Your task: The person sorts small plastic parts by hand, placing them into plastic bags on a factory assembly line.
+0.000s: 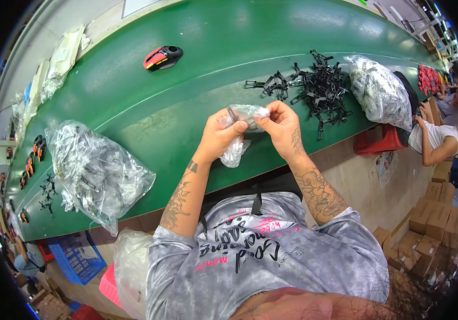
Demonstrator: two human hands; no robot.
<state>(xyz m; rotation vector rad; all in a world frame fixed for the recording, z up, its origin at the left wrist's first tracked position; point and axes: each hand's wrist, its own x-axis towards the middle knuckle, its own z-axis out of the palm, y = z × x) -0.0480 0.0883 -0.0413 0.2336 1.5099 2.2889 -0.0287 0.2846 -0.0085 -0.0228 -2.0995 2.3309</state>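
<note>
At the far left of the green worktop (111,96), several red-and-black moulded shells (39,148) sit in a row near its edge, with a few small black plastic frames (47,193) beside them. Next comes a large clear bag (98,173), lying on its side and bulging with smaller wrapped contents, so that lot looks largely unworked. Below the edge stands a blue plastic crate (77,256). Farther back on the worktop, a single red-and-black shell (159,58) rests alone.

At the middle, in front of the person's chest, a crumpled clear plastic pouch (247,113) is held up off the surface. The left hand (220,137) is closed around its body, a loose end hanging below the fist; the right hand (280,128) pinches its upper right edge between thumb and fingers. The hands are close together, both clamped on that one pouch (what it contains, if anything, I cannot make out). Its handling appears to be midway, as neither hand has let go.

To the right, a tangled heap of black plastic frames (322,88) lies bare, apparently already unwrapped. Just beyond it, another bulging clear bag (375,90) remains well filled, seemingly leaving plenty undone.
</note>
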